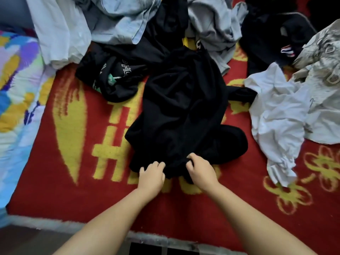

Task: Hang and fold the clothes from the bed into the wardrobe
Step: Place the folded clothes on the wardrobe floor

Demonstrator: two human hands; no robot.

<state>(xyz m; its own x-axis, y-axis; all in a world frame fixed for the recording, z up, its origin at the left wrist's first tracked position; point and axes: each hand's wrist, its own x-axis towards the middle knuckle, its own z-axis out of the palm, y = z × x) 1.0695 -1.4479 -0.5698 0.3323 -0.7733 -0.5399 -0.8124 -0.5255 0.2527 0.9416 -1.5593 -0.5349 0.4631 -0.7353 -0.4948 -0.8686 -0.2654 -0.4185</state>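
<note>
A black garment (182, 107) is laid crumpled on the red and yellow blanket (70, 190) that covers the bed, roughly mid-way across it. Its long axis runs from the near edge of the bed toward the far edge, with the far end tilted slightly to the right. The near end is gripped by both hands. The left hand (151, 174) is seen with fingers curled into the cloth at the garment's near left part; the right hand (200, 172) is seen with fingers bunched round a fold just beside it. The two hands are close together but apart.

Further garments are noted along the far edge: a black printed top (110, 74) touching the held garment on its left, a pale blue shirt (117, 21), and a grey piece (215, 28). A white shirt (279, 111) lies toward the right edge, and a multicoloured quilt (16, 89) lies along the left edge.
</note>
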